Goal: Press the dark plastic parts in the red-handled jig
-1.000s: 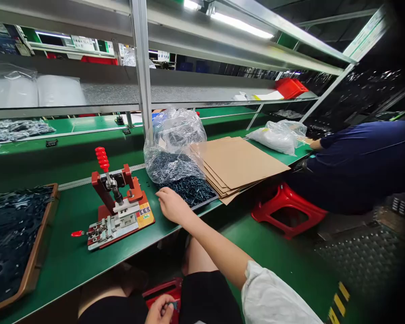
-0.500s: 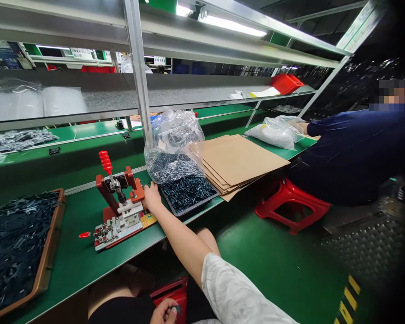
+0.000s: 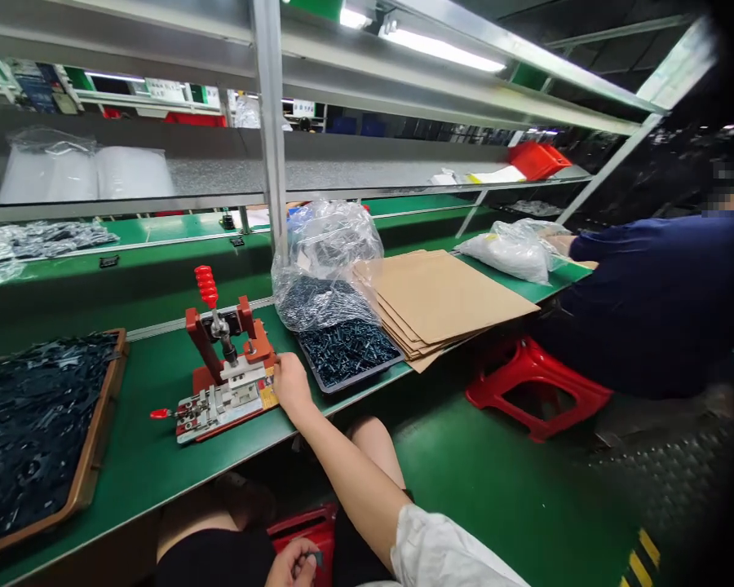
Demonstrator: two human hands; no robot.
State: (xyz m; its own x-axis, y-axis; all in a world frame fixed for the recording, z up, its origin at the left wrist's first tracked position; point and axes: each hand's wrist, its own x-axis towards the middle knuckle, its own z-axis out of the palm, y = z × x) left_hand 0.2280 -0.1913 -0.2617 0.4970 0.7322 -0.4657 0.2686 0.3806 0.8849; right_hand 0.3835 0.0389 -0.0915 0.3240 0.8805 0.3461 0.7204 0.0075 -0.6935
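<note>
Head view: your open right hand (image 3: 292, 385) is steadying the toggle press (image 3: 225, 368) at twelve o'clock; your left hand (image 3: 289, 564) is pinching a dark part (image 3: 315, 558) at six.

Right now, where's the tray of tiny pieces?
In the head view, the black tray of small dark parts sits on the green workbench just right of the right hand, with a plastic bag behind it and cardboard sheets beside it.

A factory assembly line: green-topped workbenches (image 3: 152, 391), aluminium-framed shelving (image 3: 270, 122), a red-handled toggle press (image 3: 229, 371), overhead strip lights (image 3: 444, 50).
</note>
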